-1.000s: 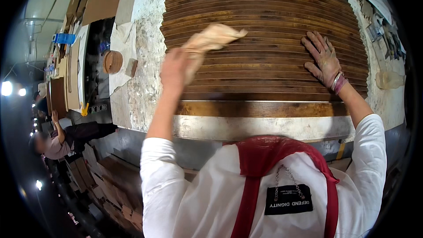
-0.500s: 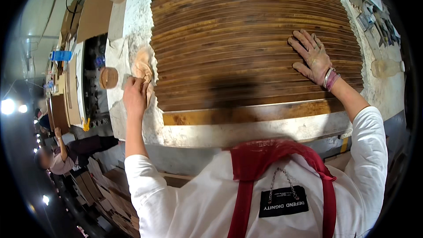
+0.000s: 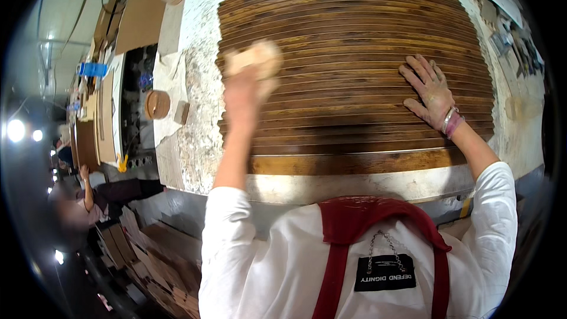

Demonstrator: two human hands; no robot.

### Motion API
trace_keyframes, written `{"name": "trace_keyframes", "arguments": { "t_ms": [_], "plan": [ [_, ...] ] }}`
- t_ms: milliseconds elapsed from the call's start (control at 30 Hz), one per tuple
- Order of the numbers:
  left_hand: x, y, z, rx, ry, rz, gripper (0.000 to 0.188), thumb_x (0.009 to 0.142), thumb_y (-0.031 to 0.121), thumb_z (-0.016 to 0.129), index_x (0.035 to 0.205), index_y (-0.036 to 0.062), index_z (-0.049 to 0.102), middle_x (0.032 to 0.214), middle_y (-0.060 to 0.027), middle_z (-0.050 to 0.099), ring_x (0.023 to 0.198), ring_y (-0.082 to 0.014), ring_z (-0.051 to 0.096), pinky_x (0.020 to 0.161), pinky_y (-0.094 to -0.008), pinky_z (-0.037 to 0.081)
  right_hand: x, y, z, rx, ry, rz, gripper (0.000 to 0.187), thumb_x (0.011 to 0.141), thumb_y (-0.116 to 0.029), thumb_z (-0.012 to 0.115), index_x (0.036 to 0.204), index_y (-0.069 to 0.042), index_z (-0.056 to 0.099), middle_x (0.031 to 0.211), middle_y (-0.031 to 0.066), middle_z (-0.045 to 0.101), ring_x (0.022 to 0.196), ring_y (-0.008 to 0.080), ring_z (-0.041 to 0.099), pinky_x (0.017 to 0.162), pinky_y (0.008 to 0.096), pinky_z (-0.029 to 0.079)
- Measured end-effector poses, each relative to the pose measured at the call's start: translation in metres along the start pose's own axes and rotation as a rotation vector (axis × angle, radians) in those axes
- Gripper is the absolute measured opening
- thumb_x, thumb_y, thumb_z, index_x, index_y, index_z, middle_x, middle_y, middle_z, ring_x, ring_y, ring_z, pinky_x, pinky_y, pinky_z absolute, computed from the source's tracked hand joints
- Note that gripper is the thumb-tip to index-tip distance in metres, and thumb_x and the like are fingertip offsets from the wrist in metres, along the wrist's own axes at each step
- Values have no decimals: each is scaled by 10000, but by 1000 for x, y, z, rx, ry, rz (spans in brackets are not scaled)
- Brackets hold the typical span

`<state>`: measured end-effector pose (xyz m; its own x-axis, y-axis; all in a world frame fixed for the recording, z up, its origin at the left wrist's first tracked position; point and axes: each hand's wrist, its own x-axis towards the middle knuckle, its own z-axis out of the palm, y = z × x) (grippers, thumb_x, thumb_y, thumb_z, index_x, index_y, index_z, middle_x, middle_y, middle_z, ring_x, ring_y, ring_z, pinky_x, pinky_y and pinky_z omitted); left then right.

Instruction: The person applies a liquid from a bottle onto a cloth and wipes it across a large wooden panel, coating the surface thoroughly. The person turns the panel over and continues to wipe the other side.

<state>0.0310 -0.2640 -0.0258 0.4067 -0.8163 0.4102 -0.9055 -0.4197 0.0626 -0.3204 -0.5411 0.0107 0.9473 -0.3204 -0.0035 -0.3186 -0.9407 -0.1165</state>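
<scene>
A large set of dark brown, wood-grained strips [image 3: 354,100], laid side by side, covers most of the white, stained table [image 3: 201,112]. My left hand [image 3: 241,91] is shut on a pale cloth [image 3: 257,60] over the strips' left part; both are smeared by motion. Flat on the strips' right part, my right hand [image 3: 432,95] has its fingers spread and holds nothing. Its fingers are stained, and a bangle and a purplish band circle the wrist.
Left of the strips lie a small block [image 3: 182,113] and a round brown container [image 3: 157,104]. Tools and scraps [image 3: 511,41] crowd the far right edge. A cardboard sheet [image 3: 144,12] stands at the far left. Another person [image 3: 88,201] is beyond the table at left.
My left hand has carried the cloth from the table's left edge rightward onto the strips. The small block now shows where that hand was. My right hand remains flat on the strips.
</scene>
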Motion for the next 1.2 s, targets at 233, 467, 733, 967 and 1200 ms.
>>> {"name": "trace_keyframes", "arguments": {
  "t_ms": [233, 467, 733, 967, 1200],
  "plan": [
    [52, -11, -32, -128, 277, -54, 228, 861, 165, 650, 1062, 61, 673, 973, -151, 667, 894, -318, 640, 777, -438, 515, 18, 17, -10, 25, 116, 109, 681, 858, -302, 652, 1465, -161, 378, 1515, 106, 348, 1428, 335, 287, 1161, 518, 233],
    [92, 154, 55, -232, 192, 322, 361, 855, 125, 591, 1215, 111, 604, 1268, -120, 595, 1049, -353, 615, 844, -437, 515, 58, 68, 17, -180, 34, 323, 615, 952, -307, 545, 1505, -206, 297, 1548, 80, 298, 1457, 305, 229, 1182, 501, 194],
    [27, -102, -13, -283, 24, -525, 248, 936, 71, 531, 1131, 1, 668, 1025, -185, 695, 936, -350, 650, 847, -373, 490, 48, 62, 13, -134, 73, 299, 593, 955, -371, 531, 1491, -208, 336, 1541, 83, 312, 1445, 314, 252, 1170, 510, 215],
    [159, 42, 52, -354, -290, -222, 370, 1002, 299, 455, 1254, 51, 564, 1081, -193, 640, 1009, -366, 602, 878, -458, 462, 51, 58, 7, -127, 58, 323, 592, 947, -325, 544, 1486, -181, 346, 1535, 99, 309, 1447, 317, 243, 1175, 499, 202],
    [106, -101, 61, -133, -26, -300, 369, 932, 229, 563, 1275, 95, 581, 970, -201, 681, 887, -362, 653, 774, -485, 521, 52, 59, 7, -115, 67, 294, 583, 954, -333, 545, 1482, -178, 353, 1537, 99, 313, 1441, 328, 258, 1178, 502, 202]
  ]
}}
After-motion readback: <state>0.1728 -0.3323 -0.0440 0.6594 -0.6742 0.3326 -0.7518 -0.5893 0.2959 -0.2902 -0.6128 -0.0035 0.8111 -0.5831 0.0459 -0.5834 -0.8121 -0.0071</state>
